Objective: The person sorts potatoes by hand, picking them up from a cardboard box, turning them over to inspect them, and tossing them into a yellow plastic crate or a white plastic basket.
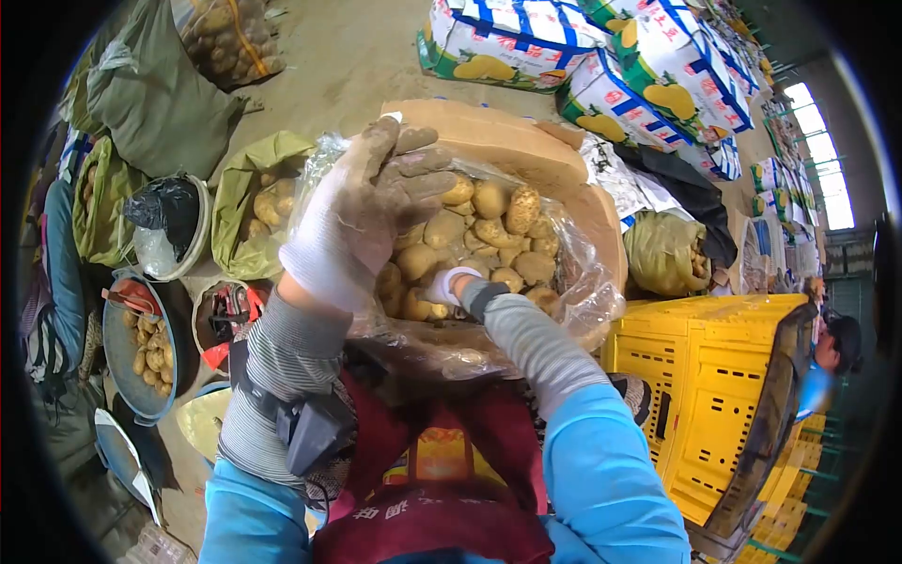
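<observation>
A cardboard box (474, 122) lined with clear plastic (587, 320) stands right in front of me, heaped with potatoes (490, 199). My left hand (381, 193), in a white glove stained with dirt, is raised over the box's left side. Its fingers are stretched out and apart, and it holds nothing. Lower down, my right hand (443, 285) reaches in among the potatoes near the box's front. Only its white glove cuff and part of the hand show; the fingers are hidden, so I cannot make out what they hold.
Left of the box are a green sack of potatoes (225, 211), a white bucket (195, 226) and a blue tub of potatoes (111, 329). Yellow crates (700, 376) stand close on the right, with a person (827, 362) beyond. Printed bags (512, 47) are stacked behind.
</observation>
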A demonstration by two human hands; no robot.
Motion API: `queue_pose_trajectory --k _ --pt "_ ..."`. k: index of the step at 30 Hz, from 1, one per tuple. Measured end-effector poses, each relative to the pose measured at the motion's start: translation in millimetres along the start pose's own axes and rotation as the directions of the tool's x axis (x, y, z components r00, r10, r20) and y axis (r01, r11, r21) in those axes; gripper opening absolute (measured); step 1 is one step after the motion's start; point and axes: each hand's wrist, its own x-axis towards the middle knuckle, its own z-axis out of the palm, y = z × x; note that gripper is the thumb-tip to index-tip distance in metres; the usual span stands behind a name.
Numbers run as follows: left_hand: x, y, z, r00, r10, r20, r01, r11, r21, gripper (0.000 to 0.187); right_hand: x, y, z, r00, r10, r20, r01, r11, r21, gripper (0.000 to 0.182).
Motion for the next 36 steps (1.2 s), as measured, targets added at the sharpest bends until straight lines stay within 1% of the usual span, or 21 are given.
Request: queue_pose_trajectory --k 1,4,6,8,10,12,14,16,17,18,20,22,23,26,27,30,31,32,33,34,36 --pt "-1.5 -1.6 5.5 0.995 0.093 -0.029 -0.094 0.995 -0.038 0.041 16.2 -9.6 4.5 1.0 0.004 0.026 -0.004 1.0 -0.013 0.061" --pt "2.0 -4.0 -9.7 0.998 0.029 0.06 -0.022 0.993 -0.117 0.04 107.8 -10.7 52.5 0.996 0.017 0.091 -0.006 0.992 -0.123 0.059" --pt "6.9 -5.3 -11.6 1.0 0.01 0.025 -0.007 0.992 -0.128 0.04 131.1 -11.5 67.6 0.98 0.061 0.187 -0.045 0.995 -0.088 0.059" --pt "7.5 -5.2 -16.8 0.999 0.001 0.036 0.004 0.989 -0.148 0.039 139.5 -3.3 76.5 0.957 0.07 0.282 -0.082 0.996 0.033 0.061" --pt "3.9 -0.3 -16.3 1.0 0.007 0.023 -0.003 0.987 -0.158 0.037 130.7 15.4 78.4 0.954 0.002 0.299 -0.083 0.962 0.259 0.065" --pt "3.1 -1.6 -17.9 0.999 0.033 -0.022 -0.036 0.987 -0.156 0.036 102.3 32.7 74.2 0.972 -0.234 0.006 0.196 0.828 0.525 0.07" --pt "1.4 -8.2 -18.3 0.997 0.052 -0.061 -0.061 0.986 -0.158 0.036 72.5 43.4 57.1 0.878 -0.397 -0.269 0.47 0.601 0.647 0.07" --pt "-0.4 -15.0 -13.5 0.989 0.069 -0.13 -0.088 0.984 -0.152 0.035 17.7 41.2 22.8 0.78 -0.419 -0.464 0.602 0.303 0.738 0.067" --pt "-2.9 -18.7 -11.3 0.98 0.076 -0.182 -0.103 0.984 -0.144 0.034 -19.2 33.5 2.6 0.803 -0.333 -0.494 0.585 0.288 0.758 0.071" --pt "-5.9 -20.4 -7.3 0.969 0.084 -0.233 -0.118 0.984 -0.134 0.033 -36.1 34.1 -7.6 0.76 -0.346 -0.55 0.627 0.167 0.761 0.071" --pt "-10.3 -19.3 4.4 0.986 0.046 -0.159 -0.052 0.998 -0.031 0.031 -80.1 20.5 -29.3 0.7 -0.297 -0.65 0.686 0.026 0.727 0.072" --pt "-11.4 -26.1 10.7 0.994 0.035 -0.104 -0.027 0.997 0.073 0.031 -108.6 4.9 -39.9 0.601 -0.286 -0.746 0.782 0.017 0.623 0.065" --pt "-10.0 -27.9 13.6 0.975 -0.168 -0.146 0.16 0.985 -0.064 0.03 -118.0 0.1 -43.8 0.549 -0.283 -0.787 0.822 0.013 0.569 0.062" --pt "-14.1 -31.3 15.2 0.983 -0.151 -0.105 0.126 0.97 -0.209 0.03 -134.3 -2.1 -55.4 0.496 -0.322 -0.806 0.837 -0.069 0.543 0.053" --pt "-11.9 -30.9 11.1 0.987 -0.13 -0.089 0.108 0.97 -0.217 0.029 -121.6 6.7 -57.3 0.47 -0.25 -0.847 0.874 -0.007 0.487 0.057" --pt "-5.6 -30.8 -2.8 0.993 -0.085 -0.084 0.062 0.966 -0.25 0.028 -63.0 37.3 -37.9 0.708 -0.138 -0.692 0.69 0.34 0.639 0.051" --pt "-4.3 -30.3 -3.9 0.992 -0.078 -0.098 0.05 0.964 -0.262 0.028 -45.3 44.6 -28.1 0.79 -0.213 -0.574 0.534 0.699 0.475 0.052" --pt "-3.0 -28.8 -5.1 0.991 -0.069 -0.116 0.035 0.961 -0.275 0.028 -25.5 51.6 -14.9 0.873 -0.226 -0.433 0.329 0.927 0.18 0.053" --pt "-3.1 -25.8 -4.6 0.987 -0.09 -0.13 0.05 0.958 -0.281 0.028 6.4 63.9 12.4 0.86 -0.358 -0.365 0.332 0.934 -0.133 0.052" --pt "-3.3 -22.7 -4.1 0.983 -0.11 -0.145 0.064 0.956 -0.287 0.028 30.7 67.8 36.8 0.846 -0.466 -0.259 0.331 0.84 -0.43 0.052" --pt "1.4 -27.4 -4.2 0.969 -0.042 -0.244 -0.024 0.964 -0.263 0.027 44.5 53.1 54.1 0.896 -0.443 0.031 0.347 0.656 -0.67 0.041"
